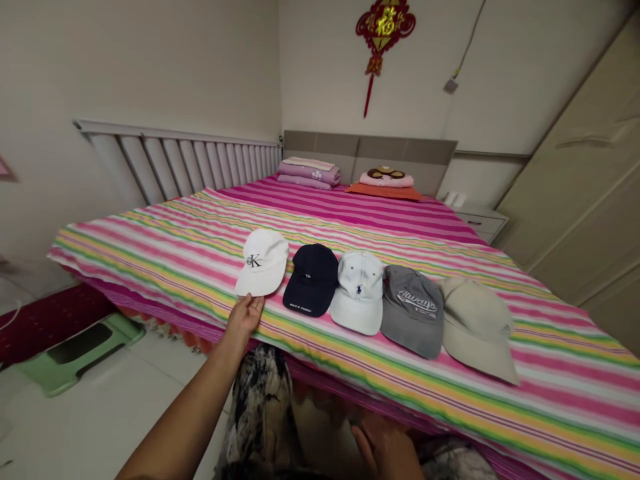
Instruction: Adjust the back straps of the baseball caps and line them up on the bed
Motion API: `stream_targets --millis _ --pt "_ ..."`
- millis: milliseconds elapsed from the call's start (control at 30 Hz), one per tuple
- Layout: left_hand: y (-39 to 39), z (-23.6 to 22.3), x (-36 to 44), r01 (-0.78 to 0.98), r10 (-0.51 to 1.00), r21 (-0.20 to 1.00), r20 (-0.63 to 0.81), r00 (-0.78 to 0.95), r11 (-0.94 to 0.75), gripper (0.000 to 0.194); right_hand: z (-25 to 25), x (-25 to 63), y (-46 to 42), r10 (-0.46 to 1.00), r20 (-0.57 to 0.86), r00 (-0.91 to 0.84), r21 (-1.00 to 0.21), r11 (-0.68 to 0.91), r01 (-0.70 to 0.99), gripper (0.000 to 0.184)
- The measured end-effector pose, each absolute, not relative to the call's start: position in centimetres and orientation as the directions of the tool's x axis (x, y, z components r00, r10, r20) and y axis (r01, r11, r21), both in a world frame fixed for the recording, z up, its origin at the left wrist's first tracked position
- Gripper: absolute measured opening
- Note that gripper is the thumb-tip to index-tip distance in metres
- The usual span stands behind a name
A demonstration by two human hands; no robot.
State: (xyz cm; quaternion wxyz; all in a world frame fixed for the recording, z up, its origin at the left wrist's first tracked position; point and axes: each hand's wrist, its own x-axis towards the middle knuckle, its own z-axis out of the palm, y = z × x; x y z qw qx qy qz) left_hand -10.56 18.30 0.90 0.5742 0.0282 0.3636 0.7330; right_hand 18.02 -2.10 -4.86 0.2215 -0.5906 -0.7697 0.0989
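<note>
The right hand (387, 447) is low at the near edge of the bed, above the lap; its thumb shows, but I cannot tell whether the hand is spread or pressed together, or whether it holds anything; patterned trousers (260, 407) show between the two arms; the left hand (245, 317) reaches up to the bed, its fingertips touching the front edge of the white cap's brim; I cannot tell if they pinch it.

The white cap (265, 260) lies at the left end of a row on a striped sheet (190, 250), brim towards the person; next to it come a navy cap (315, 273), a pale blue cap (359, 283), a grey cap (415, 313) and a beige cap (475, 323) at the right end; a green stool (85, 360) stands on the floor to the left.

Farther back, folded purple bedding (310, 175) lies before the headboard (320, 147); a red ornament (385, 27) hangs above.
</note>
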Motion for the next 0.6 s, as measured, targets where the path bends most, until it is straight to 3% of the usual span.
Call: stream_targets --millis 100,200,333,433,533,600 --pt "15.9 0.1 -10.0 -0.834 0.899 0.539 -0.299 -0.320 -0.118 0.022 -4.4 17.8 -2.2 0.966 0.182 -0.186 -0.521 0.255 0.814 0.025" --pt "12.1 -2.0 -8.7 -0.839 0.959 0.543 -0.215 -0.187 -0.042 0.019 -3.0 17.7 -1.5 0.982 0.094 -0.163 -0.719 0.181 0.671 0.033" --pt "7.0 -5.9 -5.8 -0.778 0.971 0.598 -0.230 0.063 0.191 0.037 0.2 17.5 0.7 0.991 0.031 -0.133 -0.980 0.056 0.189 0.038" --pt "4.2 -8.2 -3.7 -0.664 0.924 0.644 -0.281 0.258 0.381 0.037 3.2 16.8 2.3 0.990 0.108 -0.095 -0.970 0.084 -0.228 0.059" --pt "2.9 -9.3 -2.4 -0.516 0.880 0.719 -0.312 0.358 0.465 0.040 5.7 16.3 3.2 0.995 0.066 -0.070 -0.889 0.027 -0.457 0.058" --pt "2.7 -9.1 -2.3 -0.436 0.873 0.767 -0.331 0.359 0.470 0.030 6.7 16.6 3.3 0.998 0.013 -0.069 -0.852 -0.025 -0.523 0.049"
